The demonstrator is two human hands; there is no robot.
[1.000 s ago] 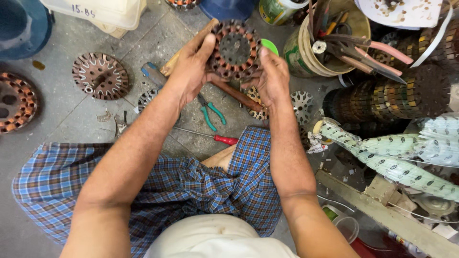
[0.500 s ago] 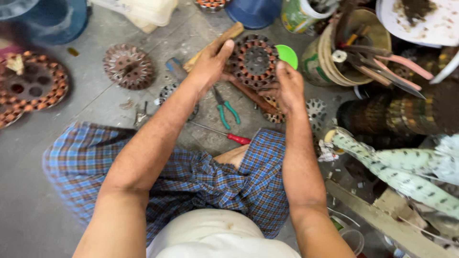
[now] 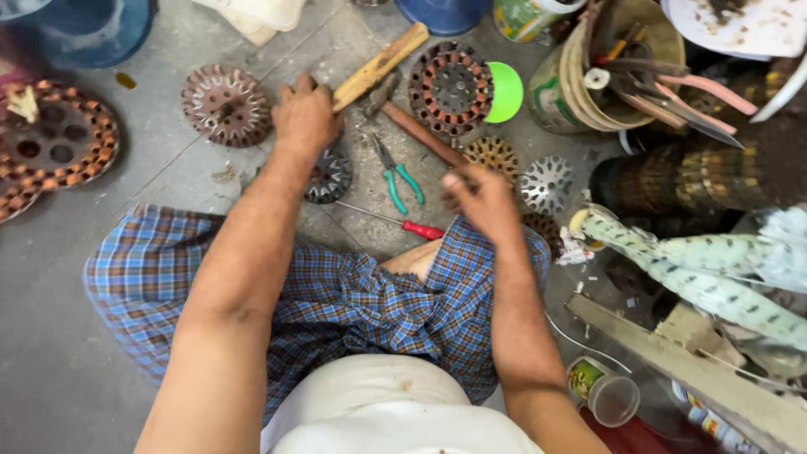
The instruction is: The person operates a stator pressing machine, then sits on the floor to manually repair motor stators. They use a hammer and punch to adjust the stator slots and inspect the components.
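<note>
The left hand [image 3: 304, 113] has its grip closed around the lower end of a wooden hammer handle [image 3: 380, 65], which slants up and away to the right of the grip across the concrete floor [image 3: 168, 181]. The right hand [image 3: 481, 200] hangs above the floor with its grip loosely curled and holding nothing, just below a rusty copper-wound stator [image 3: 452, 87] that lies flat beyond the handle. Between the two grips lie green-handled pliers [image 3: 397, 178] and a red-handled screwdriver [image 3: 403, 225], and a small grey slotted disc [image 3: 329, 176] sits just below the left grip.
</note>
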